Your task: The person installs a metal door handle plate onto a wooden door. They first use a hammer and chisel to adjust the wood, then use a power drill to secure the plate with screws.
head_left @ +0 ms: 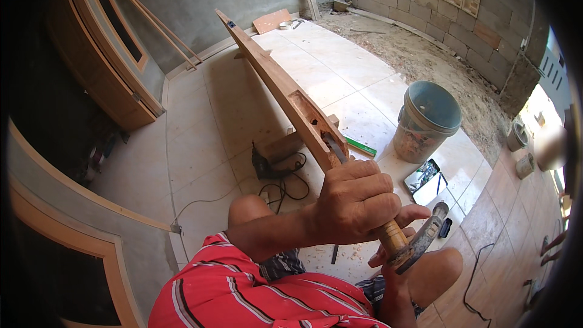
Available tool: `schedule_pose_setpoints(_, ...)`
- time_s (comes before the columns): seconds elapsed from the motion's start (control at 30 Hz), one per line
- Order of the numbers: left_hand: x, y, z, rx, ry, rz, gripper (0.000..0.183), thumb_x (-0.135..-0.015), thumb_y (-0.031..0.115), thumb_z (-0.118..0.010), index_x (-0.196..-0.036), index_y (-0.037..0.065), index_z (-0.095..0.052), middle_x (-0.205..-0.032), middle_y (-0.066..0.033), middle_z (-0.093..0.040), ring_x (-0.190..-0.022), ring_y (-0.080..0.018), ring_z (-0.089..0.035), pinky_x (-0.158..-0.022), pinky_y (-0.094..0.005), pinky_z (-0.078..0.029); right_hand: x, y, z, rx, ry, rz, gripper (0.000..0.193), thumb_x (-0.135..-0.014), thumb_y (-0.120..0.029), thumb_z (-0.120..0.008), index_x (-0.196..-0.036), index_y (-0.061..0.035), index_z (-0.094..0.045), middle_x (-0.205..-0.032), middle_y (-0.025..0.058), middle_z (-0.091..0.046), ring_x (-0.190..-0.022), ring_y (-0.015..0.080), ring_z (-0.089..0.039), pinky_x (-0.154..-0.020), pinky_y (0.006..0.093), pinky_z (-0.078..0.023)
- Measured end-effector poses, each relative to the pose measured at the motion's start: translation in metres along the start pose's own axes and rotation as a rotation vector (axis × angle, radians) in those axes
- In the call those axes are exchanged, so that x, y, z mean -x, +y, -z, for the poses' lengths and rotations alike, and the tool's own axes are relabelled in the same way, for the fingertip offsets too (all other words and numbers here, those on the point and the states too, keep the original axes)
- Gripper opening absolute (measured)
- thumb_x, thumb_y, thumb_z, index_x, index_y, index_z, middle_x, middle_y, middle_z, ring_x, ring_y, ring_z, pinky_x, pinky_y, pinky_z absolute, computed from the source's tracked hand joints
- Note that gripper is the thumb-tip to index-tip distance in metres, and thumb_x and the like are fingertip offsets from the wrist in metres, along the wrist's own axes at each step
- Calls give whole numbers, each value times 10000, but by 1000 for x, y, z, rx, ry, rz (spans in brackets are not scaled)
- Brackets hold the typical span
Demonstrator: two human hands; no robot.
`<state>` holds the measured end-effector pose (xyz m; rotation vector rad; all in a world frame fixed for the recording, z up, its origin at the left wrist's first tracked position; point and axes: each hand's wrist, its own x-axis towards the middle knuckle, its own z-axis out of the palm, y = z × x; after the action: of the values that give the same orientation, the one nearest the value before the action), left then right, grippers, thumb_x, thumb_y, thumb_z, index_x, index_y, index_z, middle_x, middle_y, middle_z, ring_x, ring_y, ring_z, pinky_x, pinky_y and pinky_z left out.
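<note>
Across the pale tiled floor (337,92), a long wooden plank (276,79) runs from the near middle to the far left, apparently propped on a wood block (285,146), with a rough recess (300,102) cut into its near part. The left hand (358,197) is wrapped firmly round a chisel (393,237), whose blade sits in the near end of that recess. The right hand (380,257) is mostly hidden behind the head of a hammer (427,232), which is close against the butt of the chisel; some fingers show curled, but I cannot tell whether they close on the hammer's handle. Chopping out the recess looks like the step in hand, its walls being ragged. The next move seems to call for a steady blade angle and a square strike, clear of the fingers. To the right lie a green bar (361,147) and a bucket (419,140); a black drill (261,165) rests on the left
</note>
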<state>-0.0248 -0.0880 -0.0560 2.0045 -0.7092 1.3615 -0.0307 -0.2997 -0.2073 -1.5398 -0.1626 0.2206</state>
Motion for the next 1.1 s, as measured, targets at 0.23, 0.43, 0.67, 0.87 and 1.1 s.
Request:
schedule_pose_setpoints(0.23, 4, -2, -1, -17, 34, 4, 541, -743, 229, -964, -618, 124, -448, -587, -8, -506, -510, -178, -476, -446, -321, -355, -2, 19, 11, 33, -116, 138, 375, -984, -334, -745, -1010, -13, -552, -678, 76, -624, -458, 160, -615, -425, 275, -515)
schedule_pose_setpoints(0.43, 6, -5, -2, -38, 43, -9, 537, -745, 239, -964, -624, 128, -453, -589, -9, -508, -511, -171, -477, -452, -313, -350, 6, -13, 0, -45, -12, -42, 171, -949, -151, -769, -882, -30, -668, -629, 30, -627, -531, 134, -601, -509, 317, -459)
schedule_pose_setpoints(0.67, 5, -4, 4, -52, -26, -32, 475, -695, 186, -999, -700, 117, -530, -622, -7, -571, -525, -174, -548, -477, -294, -416, 6, -8, 2, -63, -13, -7, 145, -946, -105, -765, -870, -23, -672, -644, 42, -657, -520, 131, -616, -499, 301, -472)
schedule_pose_setpoints(0.87, 7, -7, 0, -33, 2, -35, 462, -708, 173, -995, -700, 117, -537, -622, -9, -572, -530, -173, -560, -478, -292, -423, 7, -10, -2, -136, -10, -30, 167, -932, -101, -783, -848, -33, -656, -648, 35, -639, -535, 112, -605, -505, 301, -467)
schedule_pose_setpoints(1.1, -2, -7, -2, -75, 32, -30, 462, -734, 179, -982, -666, 112, -530, -611, -14, -568, -525, -178, -564, -471, -293, -429, 20, -71, 1, 232, -57, 268, 137, -940, -118, -664, -930, -28, -560, -728, 72, -619, -616, 139, -575, -576, 271, -470)
